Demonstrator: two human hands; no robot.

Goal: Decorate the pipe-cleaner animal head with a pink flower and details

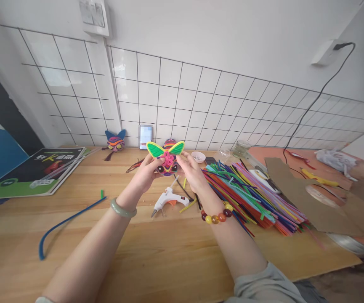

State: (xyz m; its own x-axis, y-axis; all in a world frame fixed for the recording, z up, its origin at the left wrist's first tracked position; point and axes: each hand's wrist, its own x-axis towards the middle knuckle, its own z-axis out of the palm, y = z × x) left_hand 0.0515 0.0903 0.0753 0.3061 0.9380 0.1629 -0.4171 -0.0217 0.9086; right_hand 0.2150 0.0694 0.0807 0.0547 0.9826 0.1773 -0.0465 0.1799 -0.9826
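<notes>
Between both hands I hold a colourful pipe-cleaner animal head (168,159), raised above the table. It has green ears edged in yellow, a pink looped flower on the forehead and dark eyes. My left hand (148,170) grips its left side, the thumb by the flower. Around the right side my right hand (190,170) is closed, its thumb near the ear's base. Below them a white hot glue gun (169,201) lies on the wood, with a few loose black and yellow pipe cleaners (188,205) beside it.
A big bundle of pipe cleaners (254,198) lies right, next to cut cardboard (320,202). A similar head with blue ears (115,142), a phone (145,137) and a small white bowl (198,157) stand at the back. Left are a blue pipe cleaner (65,221) and a magazine (39,168).
</notes>
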